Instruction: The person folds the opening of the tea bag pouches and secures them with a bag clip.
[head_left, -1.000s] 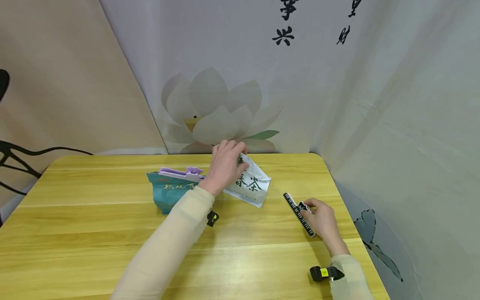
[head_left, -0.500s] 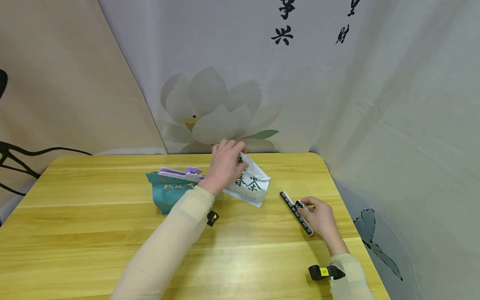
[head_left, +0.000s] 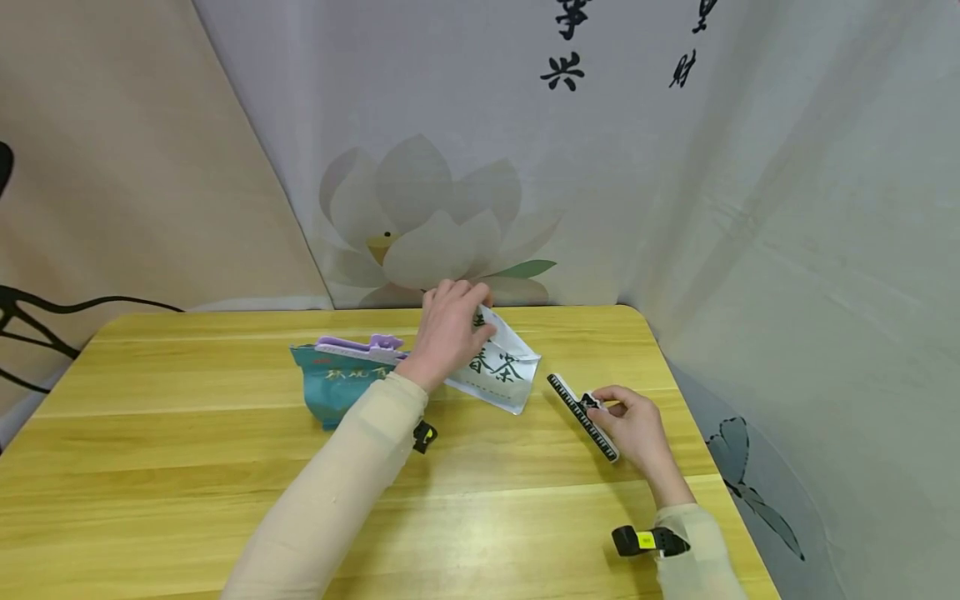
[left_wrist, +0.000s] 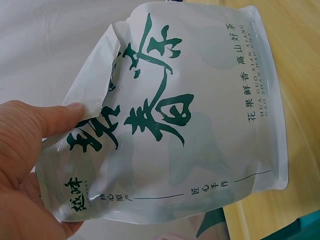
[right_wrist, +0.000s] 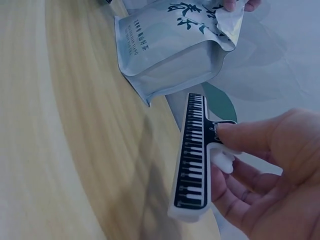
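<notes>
A white tea bag [left_wrist: 200,115] with green lettering stands near the back of the table, its top folded over at one corner. My left hand [head_left: 448,333] grips that top, thumb [left_wrist: 65,117] on the printed front and fingers behind. To its right, my right hand [head_left: 636,423] pinches the handle of a bag clip [head_left: 583,417] with a piano-key pattern. In the right wrist view the long clip [right_wrist: 192,155] is held over the table, apart from the bag [right_wrist: 170,50], with the thumb on its black tab.
Left of the white bag stands a teal pouch [head_left: 337,392] with a purple clip [head_left: 360,347] along its top, partly hidden by the left forearm. The wooden table [head_left: 187,467] ends at a printed curtain [head_left: 450,125] behind. Black camera straps sit at both wrists.
My right hand has moved left and slightly away from me with the piano-key clip, closer to the white bag. The left hand and the bag have stayed in place.
</notes>
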